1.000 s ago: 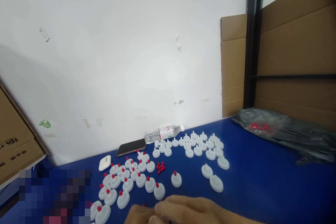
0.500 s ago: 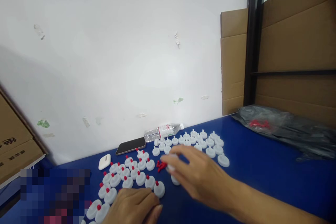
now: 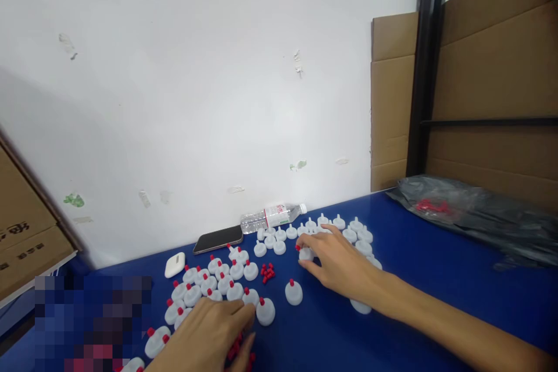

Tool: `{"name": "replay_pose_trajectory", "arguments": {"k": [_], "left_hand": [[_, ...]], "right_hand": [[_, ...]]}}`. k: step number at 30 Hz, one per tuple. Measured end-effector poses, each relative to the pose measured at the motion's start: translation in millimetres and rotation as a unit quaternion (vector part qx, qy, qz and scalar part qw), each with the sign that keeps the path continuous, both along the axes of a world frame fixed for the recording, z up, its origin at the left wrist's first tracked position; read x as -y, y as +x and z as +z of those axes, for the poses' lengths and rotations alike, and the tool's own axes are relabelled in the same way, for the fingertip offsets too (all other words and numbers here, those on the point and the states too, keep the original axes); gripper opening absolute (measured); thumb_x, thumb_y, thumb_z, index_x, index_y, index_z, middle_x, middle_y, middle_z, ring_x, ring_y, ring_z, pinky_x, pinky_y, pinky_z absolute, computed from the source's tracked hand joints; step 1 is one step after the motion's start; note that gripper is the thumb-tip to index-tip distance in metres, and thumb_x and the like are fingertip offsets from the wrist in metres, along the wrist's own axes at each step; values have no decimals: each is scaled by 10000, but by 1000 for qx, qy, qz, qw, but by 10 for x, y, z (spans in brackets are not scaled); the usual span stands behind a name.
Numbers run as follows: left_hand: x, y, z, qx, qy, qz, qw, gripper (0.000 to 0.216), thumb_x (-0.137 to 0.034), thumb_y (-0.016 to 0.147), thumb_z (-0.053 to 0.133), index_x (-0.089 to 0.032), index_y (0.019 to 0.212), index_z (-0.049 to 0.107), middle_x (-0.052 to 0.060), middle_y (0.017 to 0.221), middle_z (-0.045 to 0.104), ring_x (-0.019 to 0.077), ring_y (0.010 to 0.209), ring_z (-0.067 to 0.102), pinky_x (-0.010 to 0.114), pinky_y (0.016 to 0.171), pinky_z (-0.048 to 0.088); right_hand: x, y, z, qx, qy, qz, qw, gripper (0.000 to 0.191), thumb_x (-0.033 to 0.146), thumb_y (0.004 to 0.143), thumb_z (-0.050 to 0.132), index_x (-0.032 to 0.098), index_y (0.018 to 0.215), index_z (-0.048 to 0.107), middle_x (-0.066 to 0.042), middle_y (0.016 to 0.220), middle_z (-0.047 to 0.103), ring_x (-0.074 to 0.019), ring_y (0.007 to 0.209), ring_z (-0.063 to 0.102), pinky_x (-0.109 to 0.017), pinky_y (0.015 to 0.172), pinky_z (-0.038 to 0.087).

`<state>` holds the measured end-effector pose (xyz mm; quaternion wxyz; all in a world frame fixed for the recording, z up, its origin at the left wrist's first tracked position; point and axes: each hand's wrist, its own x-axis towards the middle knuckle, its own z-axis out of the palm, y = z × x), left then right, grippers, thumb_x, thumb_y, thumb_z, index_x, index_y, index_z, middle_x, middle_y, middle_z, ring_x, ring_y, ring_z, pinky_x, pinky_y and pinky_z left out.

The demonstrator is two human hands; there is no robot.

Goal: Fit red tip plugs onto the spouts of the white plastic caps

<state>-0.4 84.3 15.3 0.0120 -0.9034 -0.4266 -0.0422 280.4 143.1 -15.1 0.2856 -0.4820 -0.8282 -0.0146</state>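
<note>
My right hand [image 3: 337,264] reaches out over the blue table [image 3: 436,290] and pinches a white cap [image 3: 306,253] with a red tip at the near edge of the plain white caps [image 3: 349,232]. My left hand [image 3: 209,334] lies near the front edge with its fingers curled over several small red plugs [image 3: 238,349], beside the white caps fitted with red plugs [image 3: 218,288]. A small heap of loose red plugs [image 3: 267,272] sits between the two groups. One red-tipped cap [image 3: 293,292] stands alone in front of it.
A water bottle [image 3: 272,217], a dark phone [image 3: 218,239] and a white earbud case [image 3: 174,264] lie by the white wall. A black plastic bag [image 3: 475,215] lies at the right below cardboard sheets [image 3: 492,87]. A cardboard box [image 3: 26,232] stands at the left.
My right hand has moved forward and right from the loose red plugs to the plain caps and pinched one. My left hand slid a little forward, red plugs now showing under its fingers.
</note>
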Motion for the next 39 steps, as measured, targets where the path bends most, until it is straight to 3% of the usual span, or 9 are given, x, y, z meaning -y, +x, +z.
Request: {"name": "replay_pose_trajectory", "arguments": {"k": [3, 5, 10, 14, 17, 20, 25, 30, 39], "left_hand": [[-51, -16, 21, -20, -11, 18, 1000, 223, -188, 978, 458, -238, 827, 615, 24, 858, 724, 206, 744, 651, 304, 700, 408], [-90, -42, 20, -24, -22, 28, 999, 241, -195, 994, 440, -240, 837, 617, 19, 851, 719, 208, 732, 641, 306, 681, 380], [-139, -136, 40, -3, -54, 53, 997, 187, -267, 990, 513, -258, 881, 665, 10, 874, 726, 216, 781, 645, 288, 691, 374], [-128, -157, 51, -6, -58, 86, 995, 151, -326, 948, 584, -252, 853, 676, 17, 863, 714, 236, 808, 642, 296, 705, 388], [-117, -128, 43, -20, -71, 97, 993, 154, -297, 928, 589, -237, 808, 667, 21, 862, 713, 231, 796, 643, 295, 695, 390], [-117, -90, 26, -30, -74, 83, 993, 144, -238, 908, 572, -237, 797, 663, 7, 830, 715, 213, 746, 640, 282, 665, 378], [-124, -83, 5, -27, -67, 69, 995, 159, -175, 894, 538, -248, 826, 661, 0, 816, 713, 207, 738, 646, 279, 658, 376], [-127, -118, -4, -6, -71, 69, 995, 213, -177, 912, 556, -288, 1054, 671, 9, 963, 717, 230, 837, 659, 307, 729, 400], [-153, -124, -38, 10, -77, 47, 996, 193, -121, 905, 537, -260, 919, 671, 4, 1003, 684, 211, 874, 647, 304, 762, 414]], "right_hand": [[7, -7, 1, 14, -24, 16, 999, 9, 202, 957, 674, 207, 964, 675, 19, 767, 736, -192, 728, 710, -457, 1061, 418], [11, -9, 19, 22, -28, 22, 999, 86, 195, 979, 652, 214, 897, 670, 55, 695, 701, -155, 637, 672, -418, 1053, 423], [6, 10, 120, 44, 4, -28, 999, 213, 310, 1050, 560, 216, 926, 705, -23, 859, 736, -214, 846, 689, -386, 925, 460], [-37, 71, 147, 89, 26, -113, 989, 265, 249, 1061, 466, 173, 1011, 715, -117, 958, 727, -290, 943, 675, -461, 929, 426], [-69, 105, 65, 131, 13, -153, 979, 241, 235, 1023, 508, 151, 1010, 733, -157, 982, 727, -333, 971, 679, -479, 899, 435], [-78, 105, -21, 165, -11, -166, 972, 199, 242, 987, 574, 153, 967, 750, -158, 987, 734, -354, 986, 683, -496, 901, 444], [-51, 97, 24, 192, -29, -190, 962, 232, 236, 1001, 558, 151, 1139, 724, -169, 1085, 727, -363, 1034, 679, -509, 922, 435], [-14, 125, 115, 209, -54, -221, 951, 239, 252, 1013, 545, 128, 1075, 739, -182, 1003, 756, -376, 1025, 689, -577, 1003, 370], [-29, 132, 123, 219, -96, -210, 948, 111, 236, 930, 680, 164, 926, 765, -155, 939, 783, -355, 1001, 714, -536, 988, 399]]}}
